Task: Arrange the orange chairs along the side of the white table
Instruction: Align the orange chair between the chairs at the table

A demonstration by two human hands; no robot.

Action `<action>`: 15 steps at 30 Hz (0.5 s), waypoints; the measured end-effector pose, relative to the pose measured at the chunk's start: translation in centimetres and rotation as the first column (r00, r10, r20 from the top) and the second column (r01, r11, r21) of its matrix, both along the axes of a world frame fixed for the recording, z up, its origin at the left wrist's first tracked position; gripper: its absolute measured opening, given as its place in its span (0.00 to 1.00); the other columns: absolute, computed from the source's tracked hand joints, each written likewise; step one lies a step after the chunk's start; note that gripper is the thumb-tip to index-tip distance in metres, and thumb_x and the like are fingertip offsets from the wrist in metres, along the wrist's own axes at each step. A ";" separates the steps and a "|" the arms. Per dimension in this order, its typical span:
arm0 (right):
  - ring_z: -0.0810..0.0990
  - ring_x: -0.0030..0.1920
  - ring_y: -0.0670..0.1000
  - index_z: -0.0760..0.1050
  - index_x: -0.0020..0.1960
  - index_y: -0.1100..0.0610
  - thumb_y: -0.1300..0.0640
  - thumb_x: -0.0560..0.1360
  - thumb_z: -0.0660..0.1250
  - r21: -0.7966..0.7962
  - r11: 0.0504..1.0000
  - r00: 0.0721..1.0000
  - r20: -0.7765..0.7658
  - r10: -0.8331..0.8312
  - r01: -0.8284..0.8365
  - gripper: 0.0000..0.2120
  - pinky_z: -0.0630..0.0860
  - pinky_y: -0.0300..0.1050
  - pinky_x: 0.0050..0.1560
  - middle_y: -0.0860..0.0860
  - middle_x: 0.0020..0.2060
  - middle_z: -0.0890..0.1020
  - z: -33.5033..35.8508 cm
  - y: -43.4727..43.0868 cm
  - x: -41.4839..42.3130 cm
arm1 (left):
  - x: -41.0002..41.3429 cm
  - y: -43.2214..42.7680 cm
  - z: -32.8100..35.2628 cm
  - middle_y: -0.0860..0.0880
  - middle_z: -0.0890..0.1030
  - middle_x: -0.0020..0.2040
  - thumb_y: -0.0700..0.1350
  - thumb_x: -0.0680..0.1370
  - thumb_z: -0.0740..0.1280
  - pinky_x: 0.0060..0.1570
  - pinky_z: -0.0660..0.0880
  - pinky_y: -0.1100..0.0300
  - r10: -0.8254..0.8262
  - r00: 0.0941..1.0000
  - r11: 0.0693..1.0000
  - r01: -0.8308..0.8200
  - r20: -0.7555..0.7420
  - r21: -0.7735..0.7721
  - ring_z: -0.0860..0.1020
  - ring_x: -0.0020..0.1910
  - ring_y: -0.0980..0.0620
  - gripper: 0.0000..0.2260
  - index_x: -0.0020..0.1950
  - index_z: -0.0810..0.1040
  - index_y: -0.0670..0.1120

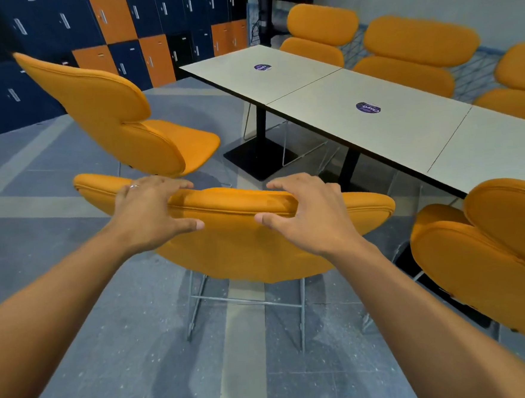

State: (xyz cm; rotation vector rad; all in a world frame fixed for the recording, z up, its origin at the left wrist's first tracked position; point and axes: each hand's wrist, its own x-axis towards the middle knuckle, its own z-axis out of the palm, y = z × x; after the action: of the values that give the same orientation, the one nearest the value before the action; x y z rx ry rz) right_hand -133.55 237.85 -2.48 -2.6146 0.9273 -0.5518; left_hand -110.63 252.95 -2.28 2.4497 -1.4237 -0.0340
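An orange chair [242, 240] stands right in front of me with its back towards me, a short way from the long white table [374, 122]. My left hand [150, 213] and my right hand [309, 214] reach over the top edge of its backrest. Their fingers stretch fairly straight across the top, and the thumbs lie against the near face. A second orange chair [119, 121] stands further left, turned away from the table. A third orange chair [491, 251] sits at the table's near side on the right.
Up to three more orange chairs [412, 54] line the table's far side by the wall. Black table pedestals [258, 155] and thin wire chair legs [246, 302] stand on the grey floor. Blue and orange lockers [88, 34] fill the back left wall.
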 end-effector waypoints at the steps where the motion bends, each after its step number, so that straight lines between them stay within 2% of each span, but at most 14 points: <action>1: 0.72 0.66 0.48 0.73 0.68 0.41 0.29 0.71 0.66 0.020 1.000 0.999 -0.038 -0.016 0.017 0.29 0.63 0.55 0.65 0.42 0.65 0.76 -0.1 -0.1 0.5 | 0.7 -0.2 -0.3 0.51 0.73 0.69 0.67 0.65 0.72 0.69 0.56 0.39 -0.003 1.000 1.000 0.003 -0.001 0.014 0.65 0.71 0.45 0.34 0.68 0.71 0.59; 4: 0.72 0.66 0.50 0.70 0.71 0.40 0.26 0.69 0.65 0.003 0.997 0.979 -0.192 -0.069 0.071 0.34 0.61 0.55 0.66 0.44 0.66 0.76 -1.0 -0.2 1.5 | 2.1 -0.7 -1.3 0.52 0.73 0.69 0.69 0.65 0.70 0.71 0.50 0.37 -0.032 0.999 0.999 0.031 0.016 0.029 0.64 0.72 0.44 0.33 0.68 0.70 0.61; 7: 0.72 0.65 0.53 0.69 0.71 0.40 0.22 0.66 0.63 -0.091 0.984 0.933 -0.314 -0.173 0.152 0.39 0.61 0.56 0.68 0.46 0.64 0.77 -1.9 0.2 2.8 | 3.6 -0.9 -2.0 0.53 0.74 0.67 0.69 0.65 0.70 0.72 0.49 0.38 -0.087 0.996 0.996 0.085 0.035 0.037 0.64 0.71 0.45 0.32 0.67 0.70 0.62; 11: 0.72 0.61 0.54 0.72 0.68 0.41 0.18 0.59 0.63 -0.166 0.944 0.869 -0.370 -0.329 0.287 0.44 0.63 0.57 0.66 0.46 0.59 0.78 -2.2 1.2 4.8 | 6.2 -0.6 -2.3 0.55 0.75 0.63 0.71 0.64 0.69 0.68 0.54 0.46 -0.194 0.976 0.980 0.189 0.097 0.058 0.67 0.67 0.48 0.34 0.67 0.70 0.61; 15: 0.73 0.61 0.54 0.73 0.67 0.41 0.17 0.56 0.65 -0.159 0.926 0.836 -0.397 -0.378 0.343 0.46 0.63 0.55 0.64 0.46 0.57 0.79 -1.9 1.5 5.5 | 7.5 -0.4 -2.4 0.54 0.74 0.64 0.73 0.64 0.66 0.66 0.52 0.43 -0.204 0.968 0.977 0.191 0.148 0.098 0.66 0.67 0.46 0.35 0.67 0.68 0.61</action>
State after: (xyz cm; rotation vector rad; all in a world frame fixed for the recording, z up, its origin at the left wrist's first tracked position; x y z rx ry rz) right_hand -128.04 239.31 -4.35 -2.6945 1.5892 -0.0947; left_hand -103.17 252.57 -4.70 2.4117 -1.7646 0.0586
